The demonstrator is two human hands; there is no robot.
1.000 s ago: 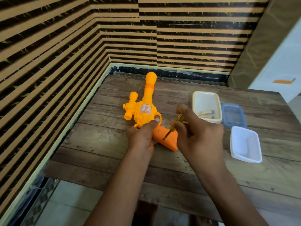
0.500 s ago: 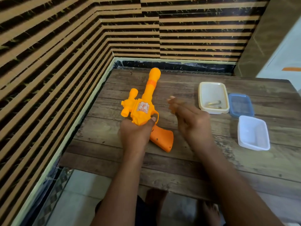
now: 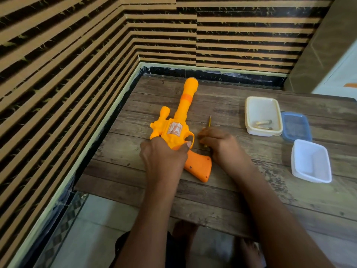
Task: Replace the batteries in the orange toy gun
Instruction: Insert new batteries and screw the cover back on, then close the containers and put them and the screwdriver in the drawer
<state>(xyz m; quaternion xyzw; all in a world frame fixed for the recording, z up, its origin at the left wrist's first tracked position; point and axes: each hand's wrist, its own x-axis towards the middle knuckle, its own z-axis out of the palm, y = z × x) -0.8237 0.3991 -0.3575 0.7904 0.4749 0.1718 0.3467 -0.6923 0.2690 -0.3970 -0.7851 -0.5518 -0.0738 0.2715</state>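
The screwdriver (image 3: 209,121) has left the handle of the orange toy gun (image 3: 177,130). The right grip (image 3: 222,149) pinches it on the worktop (image 3: 309,209) beside the gun, and the left grip (image 3: 164,157) clasps the gun. The screw is probably loosened.

Left hand (image 3: 164,157), right hand (image 3: 222,146), both curled.

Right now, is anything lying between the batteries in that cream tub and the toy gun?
Only the right hand, holding a small screwdriver, sits between the batteries in the cream tub and the toy gun. The left hand grips the gun's body; its orange handle is uncovered.
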